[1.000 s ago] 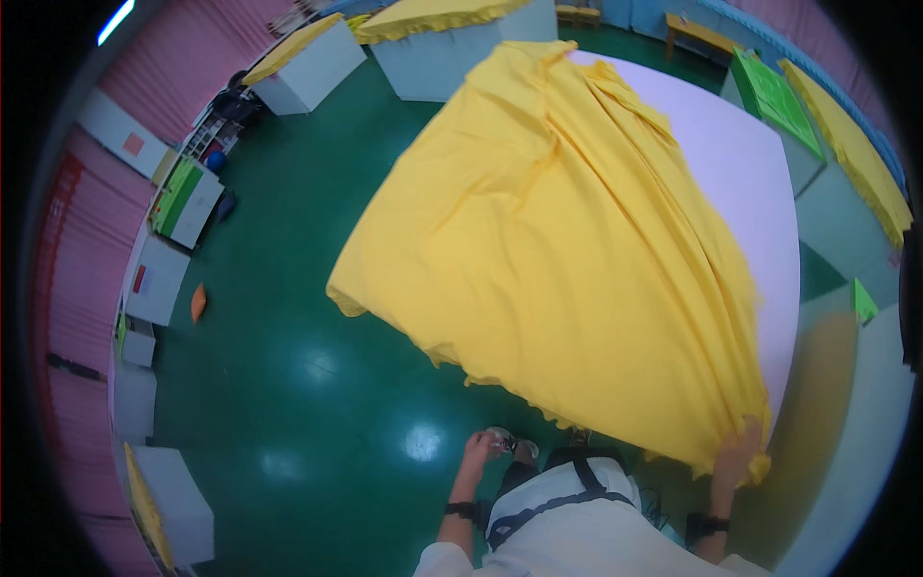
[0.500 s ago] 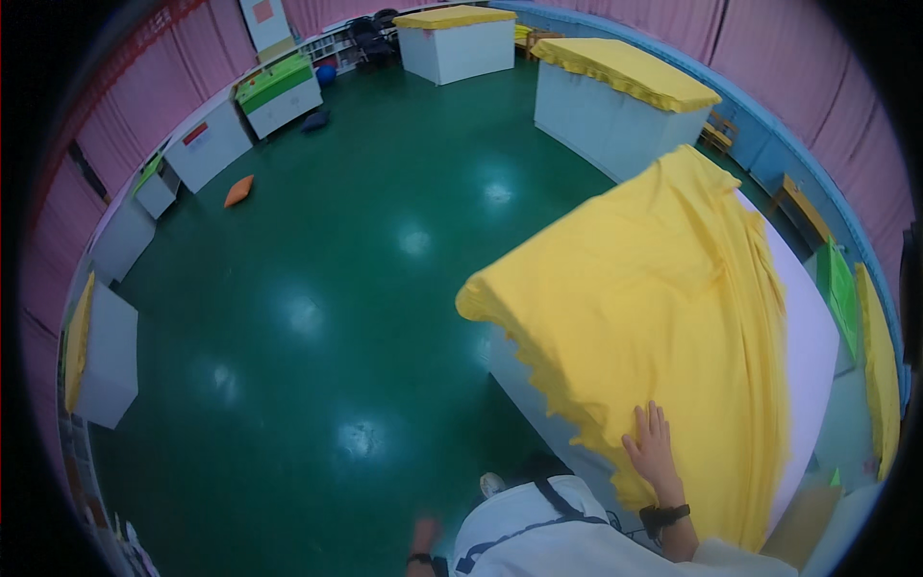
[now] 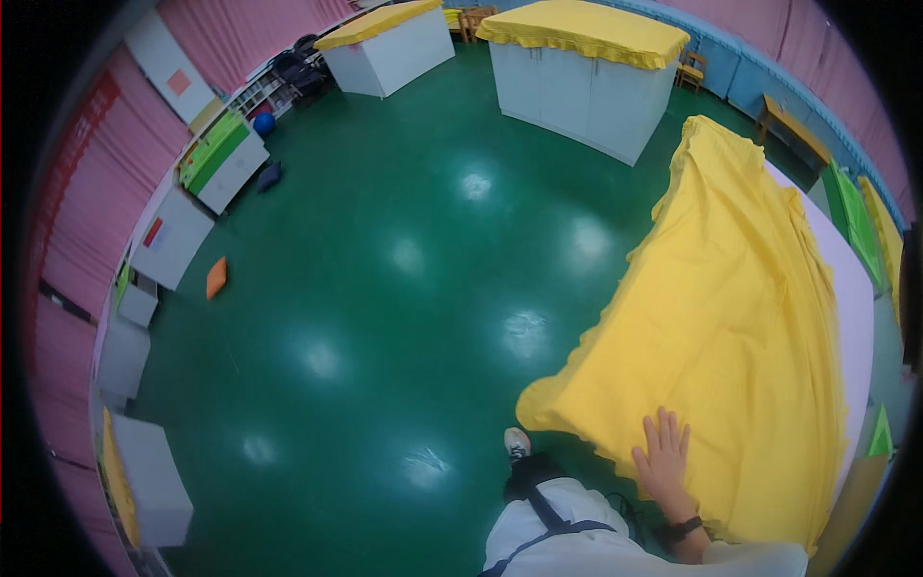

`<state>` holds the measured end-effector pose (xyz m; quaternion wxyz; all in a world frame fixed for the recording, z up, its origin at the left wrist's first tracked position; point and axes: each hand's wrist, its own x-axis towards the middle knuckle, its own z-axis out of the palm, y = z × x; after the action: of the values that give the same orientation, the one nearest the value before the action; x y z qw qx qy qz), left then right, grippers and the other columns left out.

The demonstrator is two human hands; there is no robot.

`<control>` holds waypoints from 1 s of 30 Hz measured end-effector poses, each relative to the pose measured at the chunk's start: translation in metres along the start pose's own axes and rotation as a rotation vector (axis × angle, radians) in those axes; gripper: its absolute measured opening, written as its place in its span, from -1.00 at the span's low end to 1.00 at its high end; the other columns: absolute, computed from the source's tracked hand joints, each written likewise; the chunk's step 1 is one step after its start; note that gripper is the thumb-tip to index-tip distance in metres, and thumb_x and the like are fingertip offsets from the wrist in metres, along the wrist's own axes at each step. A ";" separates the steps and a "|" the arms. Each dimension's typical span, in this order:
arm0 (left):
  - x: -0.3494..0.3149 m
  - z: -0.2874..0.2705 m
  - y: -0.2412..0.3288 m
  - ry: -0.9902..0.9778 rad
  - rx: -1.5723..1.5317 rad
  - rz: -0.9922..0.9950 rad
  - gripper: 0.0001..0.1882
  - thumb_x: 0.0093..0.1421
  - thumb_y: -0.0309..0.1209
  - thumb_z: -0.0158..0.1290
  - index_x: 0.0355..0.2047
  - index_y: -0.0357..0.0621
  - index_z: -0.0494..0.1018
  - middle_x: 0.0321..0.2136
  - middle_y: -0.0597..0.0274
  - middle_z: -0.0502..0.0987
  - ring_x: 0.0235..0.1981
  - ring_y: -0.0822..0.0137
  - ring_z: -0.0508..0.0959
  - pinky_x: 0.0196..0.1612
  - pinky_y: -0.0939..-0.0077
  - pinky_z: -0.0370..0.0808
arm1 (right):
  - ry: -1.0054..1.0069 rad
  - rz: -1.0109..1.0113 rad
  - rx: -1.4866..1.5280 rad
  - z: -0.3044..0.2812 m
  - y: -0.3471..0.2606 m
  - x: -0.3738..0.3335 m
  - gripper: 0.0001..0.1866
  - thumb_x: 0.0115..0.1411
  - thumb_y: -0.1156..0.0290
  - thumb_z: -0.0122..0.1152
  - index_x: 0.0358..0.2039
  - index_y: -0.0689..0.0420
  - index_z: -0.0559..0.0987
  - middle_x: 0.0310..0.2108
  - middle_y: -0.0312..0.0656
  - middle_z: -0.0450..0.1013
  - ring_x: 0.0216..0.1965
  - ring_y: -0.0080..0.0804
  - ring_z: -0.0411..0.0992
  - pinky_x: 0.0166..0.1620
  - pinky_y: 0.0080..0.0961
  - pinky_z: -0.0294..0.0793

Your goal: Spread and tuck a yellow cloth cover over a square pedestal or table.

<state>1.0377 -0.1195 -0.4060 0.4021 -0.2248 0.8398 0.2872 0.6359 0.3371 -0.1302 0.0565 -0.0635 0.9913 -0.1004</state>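
Observation:
A yellow ruffled cloth cover (image 3: 731,317) lies over the large cabinet at my right, with folds running along its right side. Its frilled left edge hangs over the near side, and one rounded corner sticks out beside my foot. Along the far right, a strip of the cabinet's pale top (image 3: 851,279) shows bare. My right hand (image 3: 665,464) rests flat on the cloth near its front left edge, fingers spread, a dark band on the wrist. My left hand is out of the picture.
Ahead stands a white cabinet (image 3: 577,96) under a yellow ruffled cover, with another covered cabinet (image 3: 394,58) farther left. An orange cushion (image 3: 217,278) and a dark cushion (image 3: 270,176) lie on the green floor (image 3: 385,317). Low white units line the left wall; a wooden bench (image 3: 796,130) stands far right.
My view has swung to the right and I have moved forward along the cabinet. My right hand still lies on the cloth. My left hand, blurred at the lower edge before, has left the picture.

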 end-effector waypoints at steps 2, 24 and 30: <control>0.014 -0.061 0.003 -0.052 -0.039 -0.083 -0.51 0.28 0.04 -0.14 -0.06 -0.09 0.44 -0.06 -0.14 0.48 -0.09 0.04 0.49 -0.01 0.22 0.40 | 0.006 0.059 0.003 0.001 -0.006 0.015 -0.34 0.25 0.02 0.03 0.30 0.06 0.28 0.40 -0.02 -0.01 0.43 -0.03 -0.12 0.40 0.09 -0.34; 0.499 -0.540 0.297 -0.337 -0.468 0.152 -0.78 0.26 -0.36 -0.08 -0.28 -0.25 0.49 -0.44 0.03 0.61 -0.41 0.22 0.63 -0.40 0.32 0.56 | 0.420 1.156 0.057 0.052 -0.146 0.135 -0.45 0.23 0.28 0.09 0.22 0.10 0.31 0.32 0.00 0.12 0.34 0.08 0.03 0.33 0.04 0.00; 0.584 -0.610 0.359 -0.335 0.031 0.452 -0.79 0.30 -0.34 -0.11 -0.27 -0.20 0.45 -0.44 0.14 0.61 -0.45 0.23 0.62 -0.42 0.39 0.55 | 0.420 1.142 0.179 0.012 -0.221 0.234 -0.73 0.09 0.41 0.19 -0.20 0.23 0.51 -0.21 0.02 0.36 -0.10 0.05 0.35 -0.02 -0.18 0.40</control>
<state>0.1498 -0.3460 -0.4560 0.4643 0.0250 0.7948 0.3899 0.4326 0.0882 -0.1194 -0.0900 0.5035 0.8466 -0.1473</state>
